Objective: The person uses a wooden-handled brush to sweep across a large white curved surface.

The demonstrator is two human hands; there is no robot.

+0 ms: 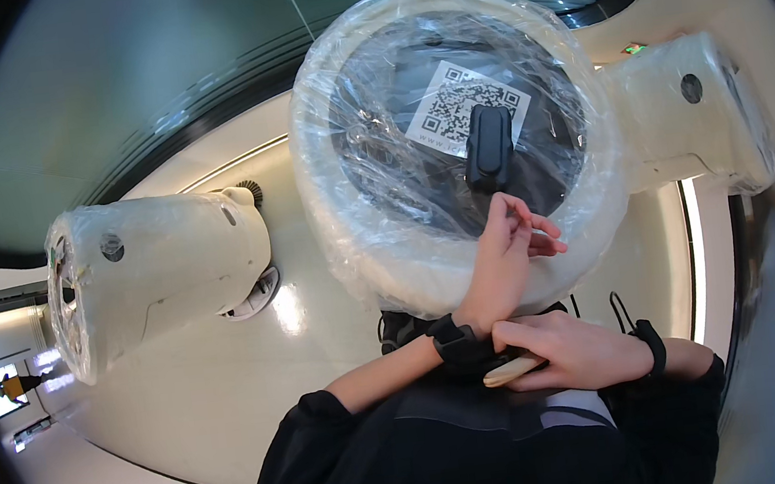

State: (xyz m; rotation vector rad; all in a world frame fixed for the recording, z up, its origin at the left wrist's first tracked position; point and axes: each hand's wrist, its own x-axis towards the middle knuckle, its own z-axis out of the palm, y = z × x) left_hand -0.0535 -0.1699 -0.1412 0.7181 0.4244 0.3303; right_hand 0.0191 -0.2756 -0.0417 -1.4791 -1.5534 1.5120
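Right in front of me is a large cream round-topped machine [328,220] wrapped in clear plastic, with a dark top. A white sheet with a printed square code [448,101] lies there, partly covered by a black oblong device [489,149]. My left hand [507,243] reaches over the near rim just below the device, its fingers loosely bent and apart, holding nothing visible. A black strap [456,339] circles that wrist. My right hand [577,349] is closed around a flat beige object with a rounded end [514,370], its thumb beside the left wrist strap.
Similar plastic-wrapped cream machines stand at the left [157,278] and right [689,117]; a dark round brush [251,192] shows by the left one. A dark glass wall [147,59] curves behind. The pale floor [204,397] is glossy. Far left is a small yellow-and-dark figure [17,386].
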